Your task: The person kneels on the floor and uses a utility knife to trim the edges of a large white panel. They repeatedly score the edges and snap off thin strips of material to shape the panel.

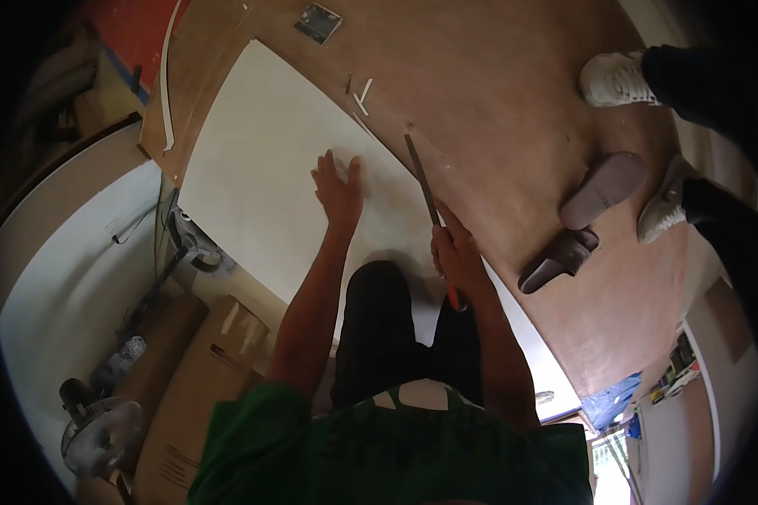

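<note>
My left hand (pixel 340 195) rests flat on a large white panel (pixel 253 160), fingers spread. Wrapped in my right hand (pixel 455 252) is a long, dark, narrow file (pixel 419 164) with a red-and-black handle end (pixel 456 298) showing below the fist. The file lies along the panel's right edge, its tip pointing away from me; whether it touches the edge cannot be made out. My knees are on the panel, between my two arms.
Thin white offcuts (pixel 363 97) and a dark square plate (pixel 318 23) lie on the brown floor (pixel 497 101). Brown slides (pixel 602 189) and another person's shoes (pixel 619 80) are at the right. Cardboard (pixel 195 404) and a fan (pixel 103 433) stand at the lower left.
</note>
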Demonstrator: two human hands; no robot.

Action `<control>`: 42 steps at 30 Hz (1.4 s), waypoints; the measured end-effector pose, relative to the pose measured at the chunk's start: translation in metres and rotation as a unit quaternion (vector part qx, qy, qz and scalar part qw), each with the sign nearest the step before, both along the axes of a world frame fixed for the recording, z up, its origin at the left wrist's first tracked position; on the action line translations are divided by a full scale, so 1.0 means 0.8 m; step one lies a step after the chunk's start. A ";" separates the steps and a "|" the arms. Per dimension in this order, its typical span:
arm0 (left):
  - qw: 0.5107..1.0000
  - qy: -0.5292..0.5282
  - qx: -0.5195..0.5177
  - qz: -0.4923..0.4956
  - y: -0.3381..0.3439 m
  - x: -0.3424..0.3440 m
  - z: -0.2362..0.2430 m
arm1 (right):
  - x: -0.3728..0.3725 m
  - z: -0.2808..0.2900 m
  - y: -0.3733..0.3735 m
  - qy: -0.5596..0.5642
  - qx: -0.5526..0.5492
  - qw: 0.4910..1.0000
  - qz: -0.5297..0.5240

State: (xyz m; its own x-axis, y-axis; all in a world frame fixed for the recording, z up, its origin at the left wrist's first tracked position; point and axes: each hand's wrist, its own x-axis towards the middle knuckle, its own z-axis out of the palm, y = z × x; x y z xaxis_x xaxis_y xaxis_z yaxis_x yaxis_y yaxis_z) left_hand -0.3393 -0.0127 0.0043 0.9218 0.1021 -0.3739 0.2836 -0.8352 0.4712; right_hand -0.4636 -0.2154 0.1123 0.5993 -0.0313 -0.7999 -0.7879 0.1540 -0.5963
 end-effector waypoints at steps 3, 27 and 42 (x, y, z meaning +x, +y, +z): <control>0.994 0.081 0.038 0.069 -0.028 0.017 -0.007 | 0.025 -0.021 0.005 -0.004 0.016 1.000 0.002; 0.985 0.153 -0.013 0.074 -0.034 0.025 0.010 | 0.076 -0.052 0.016 -0.042 -0.011 0.985 0.169; 0.985 0.134 -0.029 0.108 -0.043 0.029 0.010 | 0.092 -0.048 0.009 -0.048 -0.047 0.983 0.173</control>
State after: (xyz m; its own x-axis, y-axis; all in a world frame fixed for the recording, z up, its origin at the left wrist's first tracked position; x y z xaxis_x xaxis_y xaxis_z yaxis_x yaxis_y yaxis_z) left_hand -0.3159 -0.0469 0.0120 0.7485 0.2558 -0.6119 0.5722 -0.7155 0.4008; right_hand -0.3900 -0.2084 0.0736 0.6596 0.1177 -0.7424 -0.7226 -0.1727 -0.6694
